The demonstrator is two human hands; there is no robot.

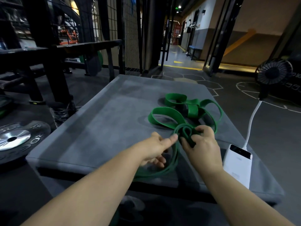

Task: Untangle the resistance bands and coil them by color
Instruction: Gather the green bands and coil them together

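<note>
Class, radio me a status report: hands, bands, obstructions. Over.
Right hand pinches coil of narrow green band; left hand thumb at it, grip unclear. Wide green band looped loose beyond. Power bank beside right wrist, not blocking.

Little can be read. At 9 o'clock on the floor lies a weight plate [16, 141] with raised characters round its rim. One pair near its right edge seems to read "20", turned sideways; the others are too blurred to make out. At 12 o'clock, far down the corridor, a small green lit sign [176, 8] hangs by the ceiling, its legend too small to tell. Below it, a yellow arrow [178, 62] is painted on the floor. At 2 o'clock, pale characters on a dark object [291, 85] behind the fan [273, 74] are illegible. The white power bank [237, 165] at 4 o'clock bears faint grey print, unreadable.
</note>
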